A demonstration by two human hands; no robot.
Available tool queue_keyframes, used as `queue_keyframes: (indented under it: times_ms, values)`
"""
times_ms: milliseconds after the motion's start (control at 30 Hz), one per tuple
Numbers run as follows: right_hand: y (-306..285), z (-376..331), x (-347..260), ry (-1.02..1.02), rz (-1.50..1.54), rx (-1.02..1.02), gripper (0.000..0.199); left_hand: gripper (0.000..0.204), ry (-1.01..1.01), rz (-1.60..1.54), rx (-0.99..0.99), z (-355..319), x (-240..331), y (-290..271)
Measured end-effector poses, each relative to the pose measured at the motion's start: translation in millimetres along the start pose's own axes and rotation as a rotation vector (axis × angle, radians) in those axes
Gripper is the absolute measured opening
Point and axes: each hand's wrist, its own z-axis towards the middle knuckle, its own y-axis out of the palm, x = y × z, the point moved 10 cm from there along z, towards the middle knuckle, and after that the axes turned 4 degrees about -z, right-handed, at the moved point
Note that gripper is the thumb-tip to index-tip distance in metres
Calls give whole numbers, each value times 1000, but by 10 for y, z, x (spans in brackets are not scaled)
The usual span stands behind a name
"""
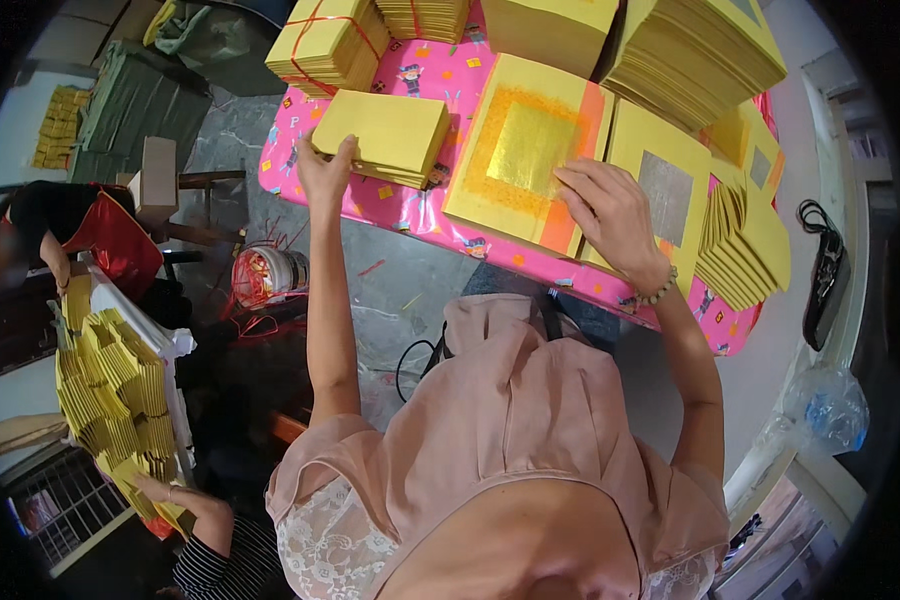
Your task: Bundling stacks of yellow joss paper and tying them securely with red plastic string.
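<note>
At the left of the pink table, my left hand (326, 172) grips the near left corner of a stack of folded yellow paper (395, 125), thumb along its near side and fingers at its left end. Right of it lies a pile of yellow joss paper (482, 160) with a gold foil square ringed in orange and an orange band down one side. My right hand (612, 212) rests on this pile, fingers bent and a little apart, tips on the gold square's right edge. Beside that hand is another paper pile (625, 135) with a silver square.
Tall yellow paper stacks (695, 60) stand at the back; a red-tied bundle (330, 45) is at the back left. Folded packets (740, 250) fan out at the right edge. A bucket (268, 275) stands on the floor. At left, other people work by a table of folded paper (120, 385).
</note>
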Motion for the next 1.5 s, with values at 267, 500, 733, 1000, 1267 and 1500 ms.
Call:
queue_keyframes:
  times_ms: [267,500,733,1000,1267,1500]
  values:
    - [-83,-259,-200,-42,84,-186,39,70,175,677,82,-152,448,-45]
    - [-27,-393,-242,-47,-3,-159,43,48,535,814,139,-273,901,74]
    - [-104,-381,-318,-96,66,-92,24,22,551,628,-152,-293,867,323]
    - [-101,-329,-240,-18,182,-73,12,21,561,526,-126,-344,1138,343]
    - [-30,-317,-55,116,408,-118,12,28,553,213,-706,-1130,1657,1149]
    - [10,-336,70,276,467,-166,17,39,850,370,-894,-1760,1847,1644]
